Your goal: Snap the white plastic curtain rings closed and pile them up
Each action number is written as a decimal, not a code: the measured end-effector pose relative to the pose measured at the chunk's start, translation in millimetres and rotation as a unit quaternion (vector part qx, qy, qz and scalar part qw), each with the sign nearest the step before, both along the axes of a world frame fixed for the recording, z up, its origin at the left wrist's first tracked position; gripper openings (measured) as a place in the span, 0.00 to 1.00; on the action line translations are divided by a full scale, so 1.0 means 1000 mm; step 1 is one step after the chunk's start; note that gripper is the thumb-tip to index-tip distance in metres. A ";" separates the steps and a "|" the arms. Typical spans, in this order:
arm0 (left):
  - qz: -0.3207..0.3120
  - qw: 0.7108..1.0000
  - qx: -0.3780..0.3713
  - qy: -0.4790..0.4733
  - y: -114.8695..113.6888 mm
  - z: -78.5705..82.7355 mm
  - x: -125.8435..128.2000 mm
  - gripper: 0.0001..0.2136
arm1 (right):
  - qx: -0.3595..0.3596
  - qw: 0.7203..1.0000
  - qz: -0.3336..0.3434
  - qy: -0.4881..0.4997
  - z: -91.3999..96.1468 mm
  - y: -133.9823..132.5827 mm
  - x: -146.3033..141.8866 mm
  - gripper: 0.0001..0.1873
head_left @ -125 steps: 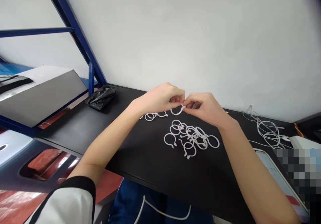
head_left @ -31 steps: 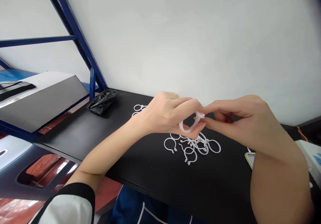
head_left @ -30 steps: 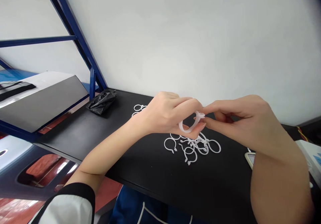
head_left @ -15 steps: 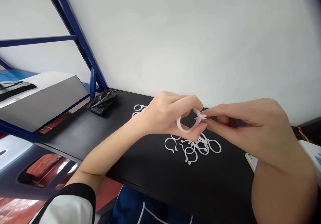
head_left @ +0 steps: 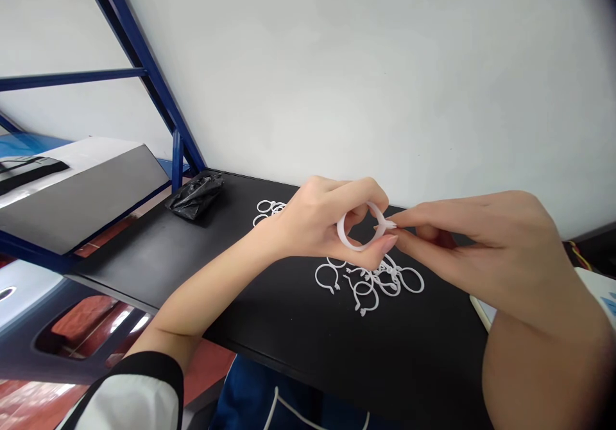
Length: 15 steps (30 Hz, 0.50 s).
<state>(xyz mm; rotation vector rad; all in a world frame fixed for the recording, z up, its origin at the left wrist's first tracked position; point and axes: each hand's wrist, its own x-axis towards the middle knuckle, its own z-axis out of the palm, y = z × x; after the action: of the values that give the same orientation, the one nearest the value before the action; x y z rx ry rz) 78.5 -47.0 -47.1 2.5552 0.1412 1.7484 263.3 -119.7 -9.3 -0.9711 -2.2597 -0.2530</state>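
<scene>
A white plastic ring clip [head_left: 342, 232] is held up above the black table, its round loop facing me. My left hand [head_left: 327, 215] curls around the loop, with the thumb below and the fingers above and behind. At the clip's right end, my right hand [head_left: 462, 244] pinches the two small tabs between thumb and forefinger. Below the hands lies a loose pile of similar white ring clips [head_left: 368, 295], some with their ends apart. More white rings [head_left: 264, 206] lie beyond my left wrist, partly hidden by it.
The black table [head_left: 298, 346] runs along a pale wall [head_left: 337, 83]. A crumpled black plastic bag [head_left: 197, 196] sits at its far left, near a blue metal frame [head_left: 144, 51]. A phone [head_left: 481, 308] lies partly hidden under my right wrist. A blue plastic stool [head_left: 29, 334] stands at left.
The clip's tabs have come together between my right fingertips, and its loop now looks rounder and more closed. Both hands have stayed almost in place.
</scene>
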 end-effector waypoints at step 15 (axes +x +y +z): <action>-0.001 1.000 0.001 0.005 0.002 -0.001 -0.001 0.09 | 0.029 0.999 -0.009 -0.018 0.000 -0.003 -0.004 0.13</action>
<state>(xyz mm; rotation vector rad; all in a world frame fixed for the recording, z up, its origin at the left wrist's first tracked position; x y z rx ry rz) 77.2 -44.8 -48.2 2.5646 0.1374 1.7347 259.3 -122.4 -8.9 -0.9638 -2.2640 -0.3436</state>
